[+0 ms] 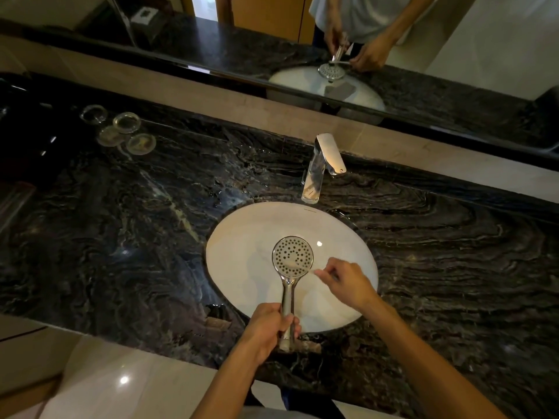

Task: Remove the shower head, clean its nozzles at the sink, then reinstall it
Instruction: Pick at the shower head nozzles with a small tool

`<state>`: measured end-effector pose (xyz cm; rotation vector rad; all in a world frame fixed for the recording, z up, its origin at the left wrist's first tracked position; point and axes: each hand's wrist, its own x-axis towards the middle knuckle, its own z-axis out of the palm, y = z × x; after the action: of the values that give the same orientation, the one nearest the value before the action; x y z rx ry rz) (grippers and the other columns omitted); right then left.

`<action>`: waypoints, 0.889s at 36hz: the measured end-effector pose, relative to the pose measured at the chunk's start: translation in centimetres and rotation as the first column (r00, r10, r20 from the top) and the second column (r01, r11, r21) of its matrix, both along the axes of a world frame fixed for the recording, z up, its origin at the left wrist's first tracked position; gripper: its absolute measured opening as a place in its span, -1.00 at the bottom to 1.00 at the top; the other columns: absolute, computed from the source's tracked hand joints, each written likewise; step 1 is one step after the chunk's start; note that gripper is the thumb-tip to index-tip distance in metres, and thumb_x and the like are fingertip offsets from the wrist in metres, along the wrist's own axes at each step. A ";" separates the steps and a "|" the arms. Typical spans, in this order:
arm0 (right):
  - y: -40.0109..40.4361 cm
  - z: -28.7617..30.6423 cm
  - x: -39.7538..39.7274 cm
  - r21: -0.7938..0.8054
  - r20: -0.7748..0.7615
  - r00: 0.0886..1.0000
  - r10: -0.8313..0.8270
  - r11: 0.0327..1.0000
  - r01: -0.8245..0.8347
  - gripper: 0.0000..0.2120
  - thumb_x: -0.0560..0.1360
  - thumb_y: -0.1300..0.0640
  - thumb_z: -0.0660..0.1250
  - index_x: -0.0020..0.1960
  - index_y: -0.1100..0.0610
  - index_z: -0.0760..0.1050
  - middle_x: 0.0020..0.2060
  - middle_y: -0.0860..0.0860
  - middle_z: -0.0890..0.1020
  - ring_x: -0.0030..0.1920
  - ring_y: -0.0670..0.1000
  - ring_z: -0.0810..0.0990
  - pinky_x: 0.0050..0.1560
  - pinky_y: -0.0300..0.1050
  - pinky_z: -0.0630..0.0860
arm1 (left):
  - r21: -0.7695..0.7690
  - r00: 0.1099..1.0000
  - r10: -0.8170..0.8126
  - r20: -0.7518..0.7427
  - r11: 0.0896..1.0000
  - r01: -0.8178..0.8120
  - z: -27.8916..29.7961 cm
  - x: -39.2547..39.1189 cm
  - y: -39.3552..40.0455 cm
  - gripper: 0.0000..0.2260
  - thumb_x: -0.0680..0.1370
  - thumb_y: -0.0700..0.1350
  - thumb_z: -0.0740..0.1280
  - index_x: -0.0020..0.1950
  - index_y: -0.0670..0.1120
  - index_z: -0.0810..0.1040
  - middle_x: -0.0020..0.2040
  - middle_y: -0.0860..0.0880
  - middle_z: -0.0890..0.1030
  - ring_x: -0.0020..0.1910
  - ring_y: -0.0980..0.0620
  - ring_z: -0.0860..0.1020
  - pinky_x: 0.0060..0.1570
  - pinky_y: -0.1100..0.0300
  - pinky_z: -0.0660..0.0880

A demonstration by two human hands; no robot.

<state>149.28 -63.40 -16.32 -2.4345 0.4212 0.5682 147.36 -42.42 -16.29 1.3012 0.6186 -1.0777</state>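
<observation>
A chrome shower head point(292, 257) with a round nozzle face full of dark holes is held face-up over the white oval sink point(242, 237). My left hand point(269, 329) grips the lower end of its handle. My right hand point(348, 281) pinches a thin pale toothbrush point(305, 266) whose blurred head lies across the nozzle face. No hose is attached to the handle. The chrome faucet point(322, 164) stands behind the sink with no water running.
Dark veined marble countertop point(121, 237) surrounds the sink. Several clear glass coasters or lids point(121, 131) lie at the far left. A mirror point(332, 40) along the back wall reflects my hands and the shower head. Pale floor tiles point(106, 382) show below the counter edge.
</observation>
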 end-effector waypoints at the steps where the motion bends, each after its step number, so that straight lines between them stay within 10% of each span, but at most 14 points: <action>1: 0.2 -0.2 -0.3 -0.008 -0.005 1.000 0.013 1.000 -0.013 -0.68 0.54 -0.27 0.28 -0.19 -0.03 0.46 -0.35 -0.09 0.57 -0.26 -0.02 0.56 -0.23 0.00 0.49 | -0.001 1.000 0.000 0.002 1.000 0.000 0.0 0.0 0.1 -0.86 0.59 -0.47 0.16 -0.06 -0.35 0.49 -0.25 -0.24 0.54 -0.34 -0.10 0.54 -0.26 0.04 0.52; 7: -0.8 0.4 0.7 -0.066 0.087 0.974 -0.208 0.975 0.214 -0.68 0.56 -0.21 0.28 -0.23 -0.03 0.43 -0.34 -0.05 0.59 -0.22 0.06 0.59 -0.13 0.06 0.58 | -0.010 1.000 0.003 0.002 1.000 -0.003 0.0 0.0 0.5 -0.85 0.59 -0.46 0.16 -0.04 -0.35 0.51 -0.24 -0.23 0.54 -0.31 -0.09 0.54 -0.26 0.06 0.52; 15: 1.0 -0.1 -1.1 -0.055 -0.073 0.997 0.011 0.998 -0.015 -0.68 0.55 -0.26 0.26 -0.15 -0.02 0.47 -0.26 -0.08 0.60 -0.17 0.01 0.58 -0.20 -0.04 0.49 | 0.009 1.000 0.005 -0.010 1.000 -0.005 -0.3 0.0 0.4 -0.85 0.59 -0.46 0.16 -0.04 -0.37 0.52 -0.26 -0.24 0.55 -0.33 -0.10 0.54 -0.30 0.07 0.52; 23: -0.6 0.0 0.6 -0.082 0.067 0.971 -0.228 0.969 0.233 -0.67 0.59 -0.23 0.22 -0.15 0.01 0.46 -0.31 -0.06 0.60 -0.22 0.02 0.60 -0.10 0.08 0.60 | -0.022 0.999 0.035 -0.011 0.999 -0.036 0.1 0.4 0.5 -0.85 0.58 -0.49 0.15 0.01 -0.35 0.48 -0.21 -0.25 0.50 -0.30 -0.11 0.50 -0.27 0.05 0.48; 32: 1.9 -1.9 -3.0 0.063 -0.076 0.994 -0.078 0.995 0.083 -0.71 0.57 -0.20 0.27 -0.16 -0.01 0.44 -0.30 -0.08 0.60 -0.22 -0.01 0.57 -0.16 0.02 0.52 | -0.004 0.999 0.040 -0.021 0.999 -0.040 -0.1 0.3 0.5 -0.85 0.59 -0.47 0.16 -0.09 -0.34 0.49 -0.27 -0.24 0.55 -0.28 -0.13 0.53 -0.20 0.03 0.49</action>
<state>146.25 -61.53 -18.19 -2.3279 0.5210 0.6284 147.70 -41.87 -16.35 1.2704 0.6550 -1.0598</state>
